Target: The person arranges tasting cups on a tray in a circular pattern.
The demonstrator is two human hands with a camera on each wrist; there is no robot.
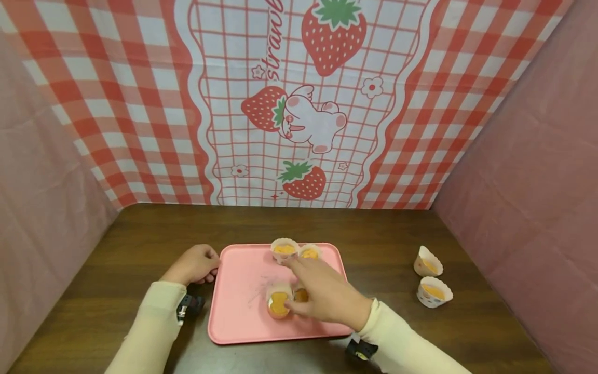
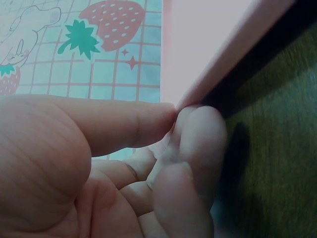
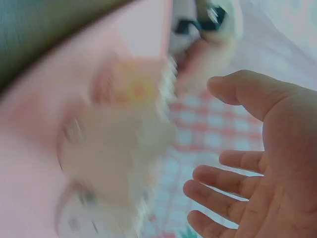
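The tray (image 1: 233,306) is plain pink, sitting on a dark brown wood-grain table (image 1: 374,228). On the tray, the cupcakes (image 1: 279,304) show orange-yellow tops in white paper cups; two more cupcakes right of the tray (image 1: 432,292) have white wrappers with small dark specks and the same yellow filling. Behind the tray hangs a backdrop (image 1: 308,104) of red-and-white gingham, its middle panel a thin red grid on white with red strawberries, green leaves and a white-and-pink rabbit. The walls to either side of the tray (image 1: 528,156) are dusty pink cloth. Both sleeves (image 1: 149,332) are cream.
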